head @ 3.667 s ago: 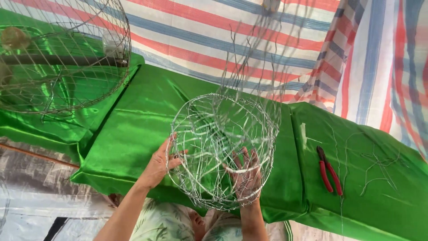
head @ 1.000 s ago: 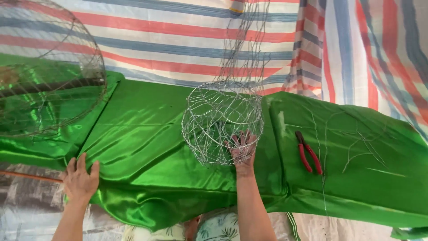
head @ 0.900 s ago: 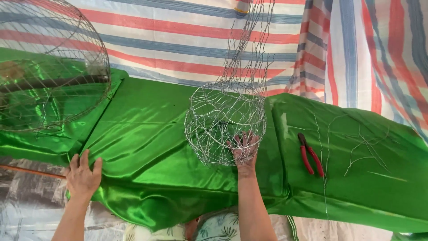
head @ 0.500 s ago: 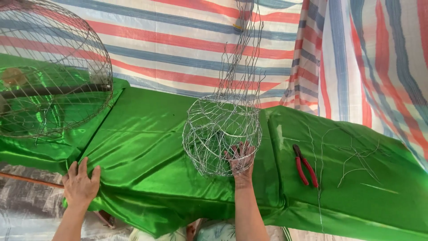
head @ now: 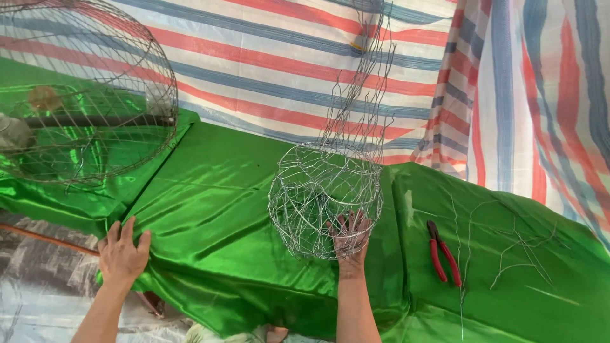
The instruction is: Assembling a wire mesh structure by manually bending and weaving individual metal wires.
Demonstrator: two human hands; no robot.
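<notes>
Clearly round, open-meshed wire basket (head: 325, 200).

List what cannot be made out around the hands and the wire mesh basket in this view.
- Right hand: its fingers sit behind the wire mesh basket, so whether it grips the wire or only presses on it is unclear.
- Large wire cage: cut off by the left and top edges.
- Things inside that cage: blurred behind the mesh.
- Loose wires on the green cloth: too thin to count.
- Left hand: palm hidden, flat on the cloth.
</notes>
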